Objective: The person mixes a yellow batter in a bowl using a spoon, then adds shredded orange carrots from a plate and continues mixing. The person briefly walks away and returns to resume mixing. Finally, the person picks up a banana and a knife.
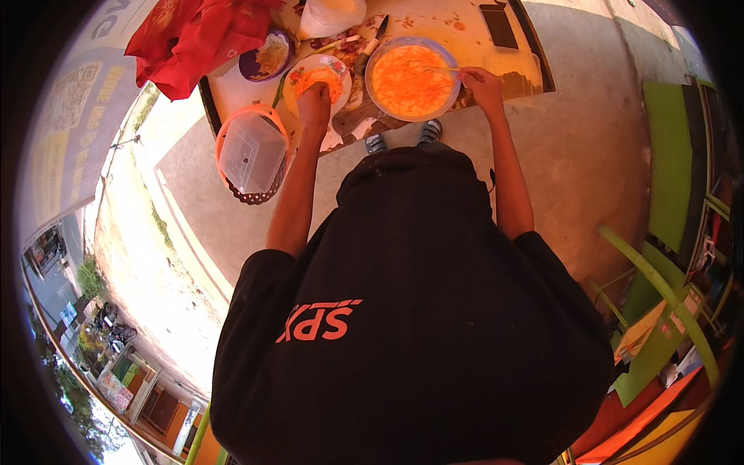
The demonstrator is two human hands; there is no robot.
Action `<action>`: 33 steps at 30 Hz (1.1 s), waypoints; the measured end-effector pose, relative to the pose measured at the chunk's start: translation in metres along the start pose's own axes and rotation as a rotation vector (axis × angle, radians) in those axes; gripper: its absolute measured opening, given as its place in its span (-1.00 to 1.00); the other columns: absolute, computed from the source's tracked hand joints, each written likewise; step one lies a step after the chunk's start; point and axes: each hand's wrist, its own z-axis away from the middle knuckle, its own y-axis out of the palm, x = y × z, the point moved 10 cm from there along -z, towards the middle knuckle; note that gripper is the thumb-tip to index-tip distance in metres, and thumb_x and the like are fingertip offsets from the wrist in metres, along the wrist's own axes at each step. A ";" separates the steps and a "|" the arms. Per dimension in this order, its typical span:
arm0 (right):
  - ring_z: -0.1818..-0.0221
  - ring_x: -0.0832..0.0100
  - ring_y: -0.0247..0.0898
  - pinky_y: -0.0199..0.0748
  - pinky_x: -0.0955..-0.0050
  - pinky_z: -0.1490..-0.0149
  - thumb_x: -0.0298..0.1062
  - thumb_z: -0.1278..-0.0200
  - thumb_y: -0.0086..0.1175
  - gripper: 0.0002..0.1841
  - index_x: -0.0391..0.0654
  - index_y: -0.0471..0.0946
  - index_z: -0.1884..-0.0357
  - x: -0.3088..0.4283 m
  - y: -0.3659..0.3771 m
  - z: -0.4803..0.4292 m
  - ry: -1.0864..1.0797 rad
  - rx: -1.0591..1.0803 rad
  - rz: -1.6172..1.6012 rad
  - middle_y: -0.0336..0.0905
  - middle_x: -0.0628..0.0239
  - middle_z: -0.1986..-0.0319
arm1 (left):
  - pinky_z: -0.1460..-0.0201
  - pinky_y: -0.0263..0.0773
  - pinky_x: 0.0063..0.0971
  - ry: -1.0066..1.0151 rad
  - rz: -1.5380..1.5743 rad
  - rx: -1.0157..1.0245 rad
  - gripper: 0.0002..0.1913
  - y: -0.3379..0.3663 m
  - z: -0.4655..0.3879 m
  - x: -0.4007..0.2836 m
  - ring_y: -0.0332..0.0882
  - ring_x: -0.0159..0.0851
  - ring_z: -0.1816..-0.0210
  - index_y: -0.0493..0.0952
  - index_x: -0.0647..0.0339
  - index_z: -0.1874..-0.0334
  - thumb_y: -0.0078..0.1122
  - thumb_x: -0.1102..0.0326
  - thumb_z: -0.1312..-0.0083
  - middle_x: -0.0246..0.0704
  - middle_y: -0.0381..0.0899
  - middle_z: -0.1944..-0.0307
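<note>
My left hand [314, 106] reaches down onto a white floral plate [345, 65], its fingers bunched in orange shreds [332, 81] that look like carrot; the fingertips are partly hidden. With my right hand [481, 85] I hold the thin handle of a utensil [443, 69] at the right rim of a translucent plastic bowl [379, 106]. Orange shreds in a pale yellow mixture [411, 81] fill this bowl, and the utensil's far end is hard to make out among them. Between plate and bowl lies a knife [372, 46], its dark blade pointing away from me.
A purple bowl [246, 70] with pale contents stands beyond the plate, near a red bag [197, 43]. An orange basket [221, 139] holds a clear plastic container [251, 154] at the left. A wooden board [349, 120] lies at the table's near edge; a clear container [517, 71] sits right.
</note>
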 end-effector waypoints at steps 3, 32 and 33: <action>0.10 0.39 0.63 0.54 0.53 0.02 -0.46 -0.31 0.15 -0.73 -0.42 0.56 0.03 -0.016 -0.012 0.010 0.062 0.001 -0.106 0.66 0.14 0.16 | 0.28 0.54 -0.31 -0.023 0.198 0.104 -0.82 0.022 -0.005 -0.025 0.70 -0.14 0.38 0.69 0.22 0.19 0.27 0.30 -0.24 -0.17 0.71 0.40; 0.24 0.08 0.61 0.53 0.27 0.12 -0.24 -0.12 0.26 -0.72 -0.24 0.65 0.21 0.043 0.017 -0.052 -0.181 0.339 0.801 0.66 0.02 0.35 | 0.02 0.51 -0.20 0.115 0.199 0.261 -0.79 0.123 0.032 -0.152 0.64 0.01 0.13 0.67 0.20 0.15 0.15 0.39 -0.20 -0.10 0.66 0.16; 0.25 0.08 0.61 0.52 0.26 0.13 -0.24 -0.11 0.27 -0.72 -0.24 0.65 0.23 0.048 0.019 -0.049 -0.219 0.359 0.738 0.65 0.01 0.36 | 0.01 0.51 -0.21 0.082 0.244 0.244 -0.78 0.118 0.033 -0.150 0.63 0.02 0.13 0.66 0.22 0.14 0.14 0.41 -0.19 -0.09 0.67 0.16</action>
